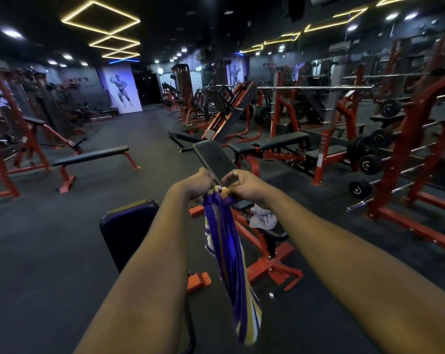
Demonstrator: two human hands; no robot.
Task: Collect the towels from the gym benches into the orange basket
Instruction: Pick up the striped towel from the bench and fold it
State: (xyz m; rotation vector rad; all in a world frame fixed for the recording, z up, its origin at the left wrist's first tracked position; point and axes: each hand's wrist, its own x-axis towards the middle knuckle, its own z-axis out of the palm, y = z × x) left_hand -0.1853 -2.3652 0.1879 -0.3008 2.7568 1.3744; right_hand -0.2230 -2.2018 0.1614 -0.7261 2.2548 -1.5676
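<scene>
Head view: the left hand [199, 183] and right hand [243, 185] both grip the top of a hanging purple striped towel [229, 251]; fingers closed on it. A grey towel [262, 218] lies on the inclined bench [213, 157] at its lower seat end.

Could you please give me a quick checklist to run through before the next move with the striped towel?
1. Striped towel held: ok, the left hand is closed on its top end and it hangs free.
2. Right hand grip: cannot tell, its fingers are at the towel's top end, but contact is unclear.
3. Towel clear of the floor: ok, the lower end dangles above it.
4. Orange basket located: not ok, none is in view.
5. Other towels left: not ok, a grey towel lies on the red-framed bench.
</scene>
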